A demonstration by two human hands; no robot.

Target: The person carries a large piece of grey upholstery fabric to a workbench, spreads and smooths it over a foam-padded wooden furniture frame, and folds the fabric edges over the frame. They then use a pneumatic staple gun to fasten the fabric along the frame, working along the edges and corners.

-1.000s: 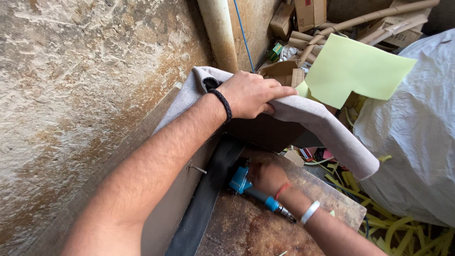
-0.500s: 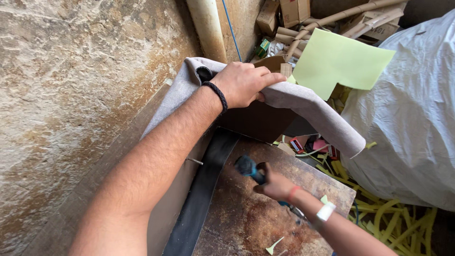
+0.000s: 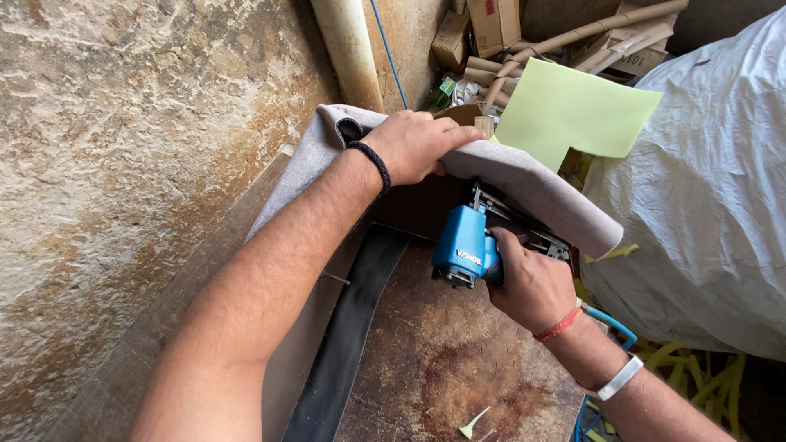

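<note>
Grey fabric [image 3: 524, 176] lies draped over the top edge of a wooden frame, folded down over both sides, with its loose end hanging off towards the right. The left hand [image 3: 422, 143] presses down on the fabric at the top of the frame, fingers curled over the edge so that the cloth is pinned flat beneath the palm; a black band circles that wrist. Just below the fold, the right hand [image 3: 528, 286] is wrapped tight around the grip of a blue staple gun [image 3: 467, 245], whose metal nose points up and touches the underside of the fabric near the frame's edge. A red thread and a white bracelet sit on the right wrist, and a blue hose [image 3: 610, 323] runs off behind it.

Under the gun lies a stained brown board [image 3: 442, 368] sprinkled with sawdust, and a black strap [image 3: 348, 327] runs along its left side beside the frame's upright panel. To the left stands a rough, mottled wall [image 3: 123, 164]. A pale pipe [image 3: 348, 49] rises at the top, with a thin blue wire beside it. Behind the frame lie cardboard boxes [image 3: 483, 24] and tubes, and a light green sheet [image 3: 573, 110] rests over them. A large white sack [image 3: 704, 188] fills the right side, with yellow strips on the floor below it.
</note>
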